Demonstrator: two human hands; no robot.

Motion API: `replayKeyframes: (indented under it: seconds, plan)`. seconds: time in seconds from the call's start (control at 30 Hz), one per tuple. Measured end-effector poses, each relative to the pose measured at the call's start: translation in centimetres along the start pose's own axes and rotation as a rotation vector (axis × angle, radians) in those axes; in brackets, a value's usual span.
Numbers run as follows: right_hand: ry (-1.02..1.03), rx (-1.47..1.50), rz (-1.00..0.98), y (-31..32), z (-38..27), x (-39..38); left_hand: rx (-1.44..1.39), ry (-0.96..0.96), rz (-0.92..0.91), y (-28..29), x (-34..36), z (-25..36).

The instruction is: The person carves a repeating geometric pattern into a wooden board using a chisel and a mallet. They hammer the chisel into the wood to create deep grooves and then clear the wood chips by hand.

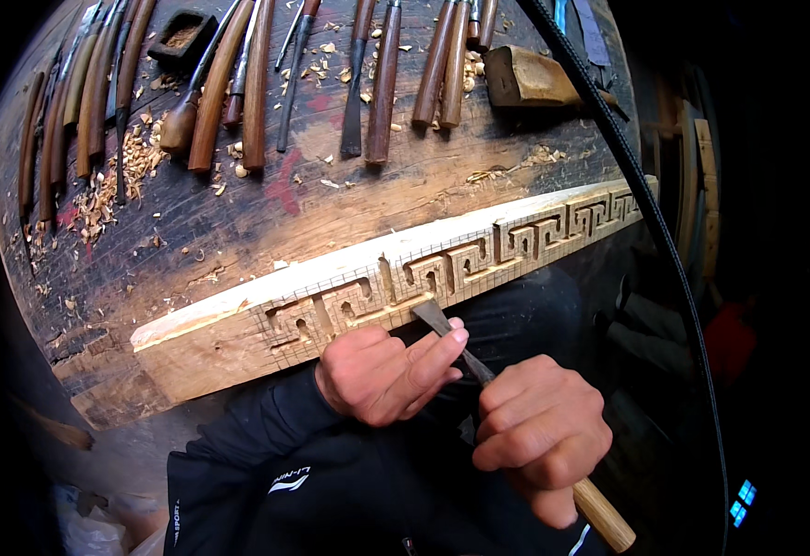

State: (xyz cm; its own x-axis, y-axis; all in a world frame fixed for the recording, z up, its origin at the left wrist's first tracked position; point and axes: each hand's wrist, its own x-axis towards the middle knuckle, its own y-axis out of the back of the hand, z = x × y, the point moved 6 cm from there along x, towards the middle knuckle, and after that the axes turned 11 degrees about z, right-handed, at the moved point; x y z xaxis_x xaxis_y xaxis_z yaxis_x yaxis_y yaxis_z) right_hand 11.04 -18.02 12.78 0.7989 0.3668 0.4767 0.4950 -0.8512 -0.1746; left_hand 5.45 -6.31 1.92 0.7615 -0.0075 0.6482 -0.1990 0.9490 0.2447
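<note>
- The right hand is closed in a full fist around the wooden handle of a chisel, whose butt end sticks out on the near side; such a grip likely gives firm control over push and angle.
- The left hand is partly curled, fingertips against the chisel's shank just behind the blade, probably to guide and brake the edge; whether the thumb pinches from beneath, I cannot tell.
- The blade tip touches the carved board, low in its band of angular fretwork, slanting from the near right, an angle that seems to suit both hands.
- That board lies along the near side of the table, from near left to far right, presumably to keep its face within reach. A pencilled grid around the recesses appears to mark the pattern.
- Farther off, wood-handled carving tools lie in a row, most handles toward the person, which should make picking one easy.
- Wood shavings lie among them; a wooden block sits at far right.
</note>
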Motion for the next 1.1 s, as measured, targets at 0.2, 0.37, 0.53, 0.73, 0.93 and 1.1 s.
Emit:
replayKeyframes:
  seconds: [0.2, 0.37, 0.53, 0.73, 0.93, 1.1]
  plan:
    - [-0.015, -0.036, 0.029, 0.1, 0.2, 0.2, -0.006, 0.01, 0.008, -0.2, 0.1, -0.1]
    - [-0.017, -0.011, 0.036, 0.2, 1.1, -0.1, 0.041, 0.033, -0.048, 0.0, 0.2, -0.3]
    - [-0.029, 0.017, -0.047, 0.8, 1.6, 0.5, 0.048, 0.032, -0.035, -0.3, 0.3, 0.0]
    - [0.052, 0.206, -0.287, -1.3, -1.7, 0.6, -0.006, -0.052, 0.032, 0.6, -0.4, 1.5]
    - [0.094, 0.151, -0.24, -1.9, -3.0, -2.2, 0.115, -0.105, -0.087, 1.6, -0.4, 4.1]
    - [0.162, 0.149, -0.196, -2.5, -3.1, -2.9, 0.196, -0.139, -0.077, 2.9, -1.3, 4.9]
